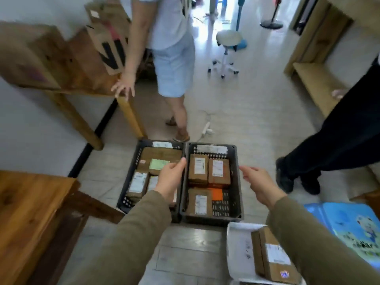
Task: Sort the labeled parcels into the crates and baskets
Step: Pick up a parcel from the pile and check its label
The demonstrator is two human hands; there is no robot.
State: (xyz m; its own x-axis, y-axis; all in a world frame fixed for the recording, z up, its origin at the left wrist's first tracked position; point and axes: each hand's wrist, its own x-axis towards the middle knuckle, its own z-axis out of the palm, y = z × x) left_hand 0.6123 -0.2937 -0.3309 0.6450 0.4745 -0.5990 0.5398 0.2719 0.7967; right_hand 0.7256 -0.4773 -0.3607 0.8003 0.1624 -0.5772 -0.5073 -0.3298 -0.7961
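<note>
Black crate (236,202) between left fingers (173,166), right fingers (246,170)

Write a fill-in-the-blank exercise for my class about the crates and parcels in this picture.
The left crate and the right crate stand side by side on the ____.
One parcel in the left crate bears a pale ____ label.
In the right crate lies a flat ____ item.
Farther back stands a ____ stool.
Missing words: floor, green, orange, white.
</note>
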